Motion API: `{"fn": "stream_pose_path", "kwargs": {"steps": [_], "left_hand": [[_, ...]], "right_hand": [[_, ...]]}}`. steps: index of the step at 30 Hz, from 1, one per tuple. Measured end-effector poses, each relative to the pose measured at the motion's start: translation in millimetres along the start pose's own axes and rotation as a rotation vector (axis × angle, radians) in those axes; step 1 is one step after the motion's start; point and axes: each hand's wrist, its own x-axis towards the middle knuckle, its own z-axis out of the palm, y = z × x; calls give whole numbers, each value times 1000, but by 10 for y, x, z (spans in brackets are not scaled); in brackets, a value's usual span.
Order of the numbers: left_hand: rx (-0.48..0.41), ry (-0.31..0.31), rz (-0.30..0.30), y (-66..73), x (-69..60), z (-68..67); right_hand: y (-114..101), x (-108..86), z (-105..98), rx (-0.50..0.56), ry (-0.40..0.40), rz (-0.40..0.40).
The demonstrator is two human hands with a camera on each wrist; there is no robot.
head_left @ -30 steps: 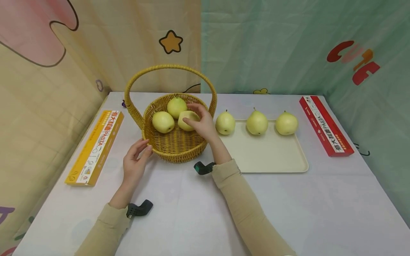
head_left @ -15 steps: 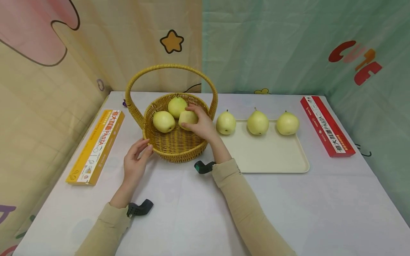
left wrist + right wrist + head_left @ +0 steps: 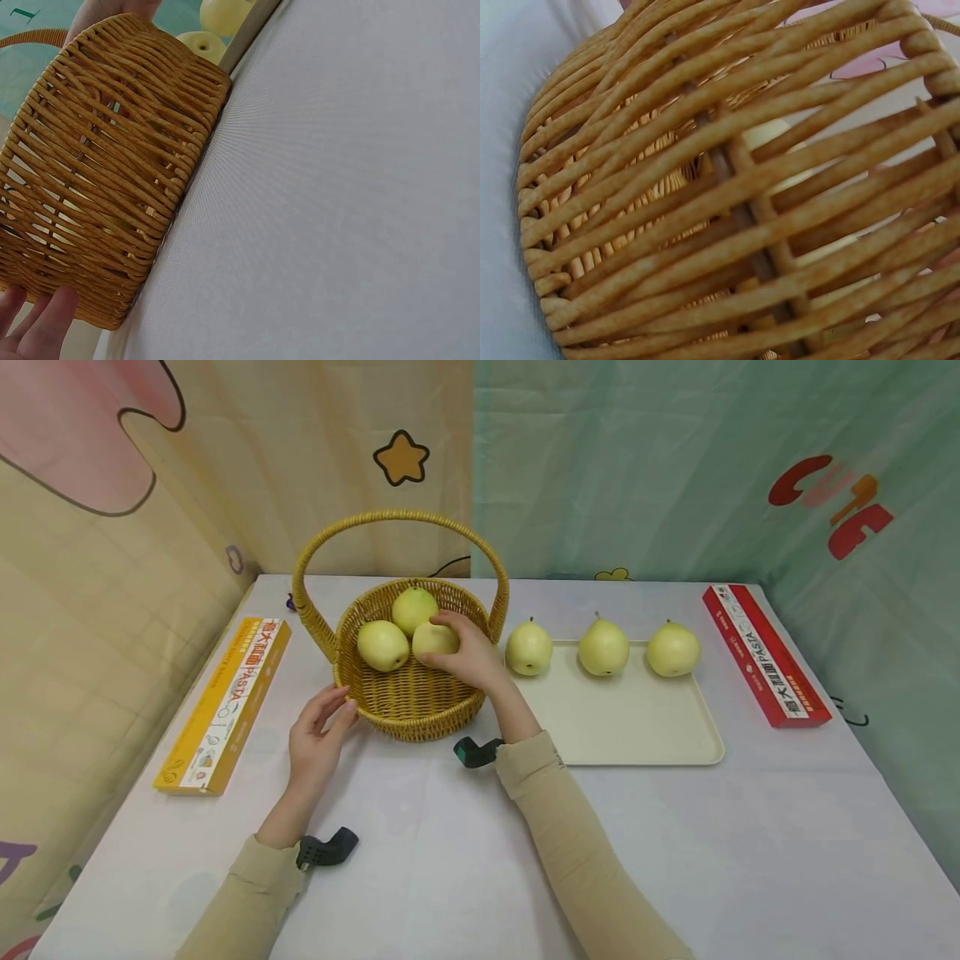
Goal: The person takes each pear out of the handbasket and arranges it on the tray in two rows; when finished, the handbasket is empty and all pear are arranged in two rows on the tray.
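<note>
In the head view, a yellow wicker basket (image 3: 408, 706) with a tall arched handle holds three pale green-yellow pears. My right hand (image 3: 471, 653) reaches over the basket's right rim and grips the right-hand pear (image 3: 433, 643) between thumb and fingers. Beside it sit the left pear (image 3: 382, 646) and the back pear (image 3: 414, 610). My left hand (image 3: 317, 739) touches the basket's front-left rim with its fingertips. From the left wrist view, the left fingers (image 3: 52, 326) rest against the outer wicker wall. Only weave shows clearly in the right wrist view; the right hand is hidden there.
Right of the basket lies a cream tray (image 3: 622, 718). Along its back edge stand a left pear (image 3: 528, 648), a middle pear (image 3: 603, 647) and a right pear (image 3: 672, 650). A yellow pasta box (image 3: 225, 706) lies far left, a red pasta box (image 3: 765, 656) far right.
The right hand has moved the gripped pear slightly left, closer to the other two in the basket. My left hand stays at the rim, and the tray's pears have not moved.
</note>
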Motion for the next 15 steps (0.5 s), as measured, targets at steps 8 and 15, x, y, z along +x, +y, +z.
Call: {"fn": "stream_pose_path", "kwargs": {"steps": [8,15], "left_hand": [[-7,-6,17,-20,1,-9],[-21,-7,25,-28,4,-8]], "right_hand": [[-13,0,15,-66,18,-9],[-14,-8,50,-162,28,0]]}}
